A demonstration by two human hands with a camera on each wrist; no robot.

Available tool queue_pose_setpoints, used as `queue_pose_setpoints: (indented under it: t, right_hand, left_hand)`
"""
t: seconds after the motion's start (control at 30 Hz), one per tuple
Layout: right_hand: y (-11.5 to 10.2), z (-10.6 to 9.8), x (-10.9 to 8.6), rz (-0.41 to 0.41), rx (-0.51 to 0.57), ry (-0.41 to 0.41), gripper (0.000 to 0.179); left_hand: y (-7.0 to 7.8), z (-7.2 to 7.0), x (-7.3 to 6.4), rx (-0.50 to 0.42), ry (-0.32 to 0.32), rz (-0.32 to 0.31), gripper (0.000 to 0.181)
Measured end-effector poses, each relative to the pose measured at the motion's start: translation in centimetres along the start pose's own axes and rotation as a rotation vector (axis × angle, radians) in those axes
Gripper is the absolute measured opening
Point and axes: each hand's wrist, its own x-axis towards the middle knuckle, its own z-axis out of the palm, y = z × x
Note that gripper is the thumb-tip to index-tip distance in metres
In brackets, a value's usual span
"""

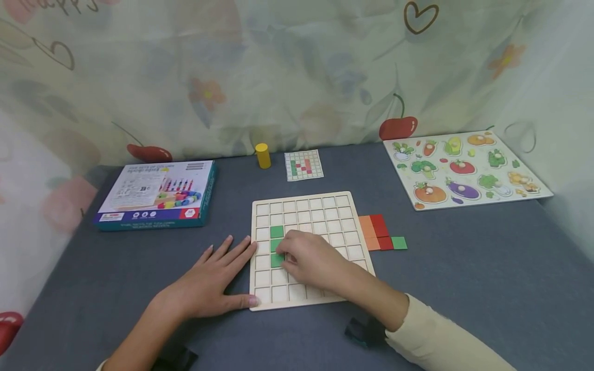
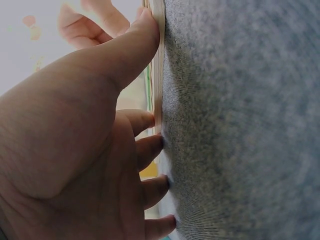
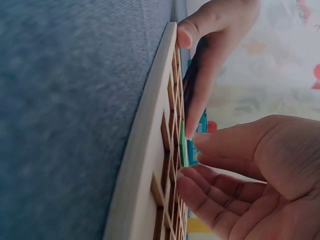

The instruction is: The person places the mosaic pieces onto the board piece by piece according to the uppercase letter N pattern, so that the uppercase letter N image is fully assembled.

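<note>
A square wooden grid board (image 1: 303,206) lies on the table. Down its second column from the left runs a line of green square tiles, among them an upper one (image 1: 276,232) and a lower one (image 1: 277,260). My right hand (image 1: 315,260) bends over this column, thumb and fingertips pinching at the lower green tile (image 3: 182,144); the fingers partly hide the middle one. My left hand (image 1: 209,283) lies spread at the board's left edge, its thumb on the near corner and the fingertips along the side (image 2: 159,75).
Right of the board lie orange tiles (image 1: 368,232), red tiles (image 1: 379,225) and a green tile (image 1: 399,242). Behind it are a pattern card (image 1: 303,165) and a yellow cylinder (image 1: 262,156). A boxed set (image 1: 153,193) stands left, a vegetable puzzle board (image 1: 464,175) right.
</note>
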Motion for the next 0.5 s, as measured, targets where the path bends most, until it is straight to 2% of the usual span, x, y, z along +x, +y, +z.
queue_pose_setpoints:
  t: [0.27,0.5]
  right_hand:
    - [1.1,-1.1,-1.8,0.008,0.009,0.066,0.015]
    - [3.5,-2.8,-4.4,0.065,-0.015,0.099,0.014]
  left_hand:
    - [-0.2,0.3,0.1,0.008,-0.009,-0.011,0.106]
    - [-0.2,0.2,0.2,0.007,-0.012,-0.009,0.106]
